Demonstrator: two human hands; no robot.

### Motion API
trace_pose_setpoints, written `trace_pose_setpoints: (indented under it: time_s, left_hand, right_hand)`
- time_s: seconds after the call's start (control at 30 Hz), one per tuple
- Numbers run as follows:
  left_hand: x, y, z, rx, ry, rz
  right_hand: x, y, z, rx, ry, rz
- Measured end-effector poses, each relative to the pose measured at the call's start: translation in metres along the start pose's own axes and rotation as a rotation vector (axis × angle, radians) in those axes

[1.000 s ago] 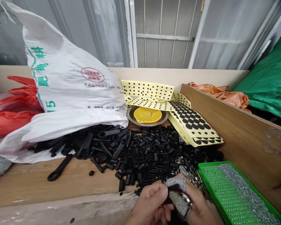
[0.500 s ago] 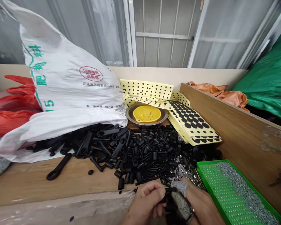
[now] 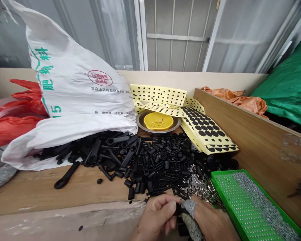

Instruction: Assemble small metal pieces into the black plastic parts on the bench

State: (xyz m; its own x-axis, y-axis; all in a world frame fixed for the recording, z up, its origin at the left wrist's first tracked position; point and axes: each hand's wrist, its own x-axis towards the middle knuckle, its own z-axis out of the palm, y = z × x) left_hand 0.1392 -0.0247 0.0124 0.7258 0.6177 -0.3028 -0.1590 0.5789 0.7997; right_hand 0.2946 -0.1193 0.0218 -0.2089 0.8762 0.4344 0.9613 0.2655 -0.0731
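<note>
At the bench's front edge, my left hand (image 3: 158,214) pinches a small black plastic part (image 3: 178,208) between thumb and fingertips. My right hand (image 3: 212,219) meets it from the right, fingers curled, with a grey wrapping (image 3: 190,207) around one finger. Below that finger shows a speckled grey, rounded piece (image 3: 192,227); whether it is held or worn I cannot tell. Dark shapes between the palms are mostly hidden. Just beyond the hands lie a heap of black plastic parts (image 3: 153,160) and a pile of shiny metal pins (image 3: 199,184).
On the right stands a green tray (image 3: 217,182) of small metal pieces, beside a wooden board (image 3: 261,140). Behind the heap are a yellow strainer (image 3: 158,121) in a metal bowl (image 3: 177,125) and yellow sticker sheets (image 3: 158,95). A white sack (image 3: 77,87) spills black handles at left.
My right hand has shifted slightly left and closer to my left fingertips, covering more of the black part. The whole view has moved slightly.
</note>
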Motion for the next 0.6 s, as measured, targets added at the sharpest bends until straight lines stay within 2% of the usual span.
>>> trace_pose_setpoints:
  time_s: [0.1, 0.2, 0.37, 0.47, 0.6]
  left_hand:
    - [-0.004, -0.002, -0.002, 0.002, -0.03, -0.006]
    - [-0.006, -0.005, -0.006, 0.053, -0.023, 0.011]
    - [-0.004, -0.013, -0.016, 0.27, -0.021, 0.051]
    - [-0.002, -0.018, -0.02, 0.384, -0.028, 0.057]
    - [-0.005, -0.019, -0.019, 0.325, 0.001, 0.029]
  right_hand:
    - [-0.006, 0.001, 0.01, -0.083, 0.052, -0.037]
    - [-0.006, -0.002, 0.01, -0.084, 0.055, 0.012]
    - [-0.001, -0.011, 0.006, -0.163, 0.101, 0.002]
    - [0.0, -0.014, 0.009, -0.143, 0.076, 0.025]
    - [-0.005, -0.016, 0.013, -0.072, 0.116, 0.059]
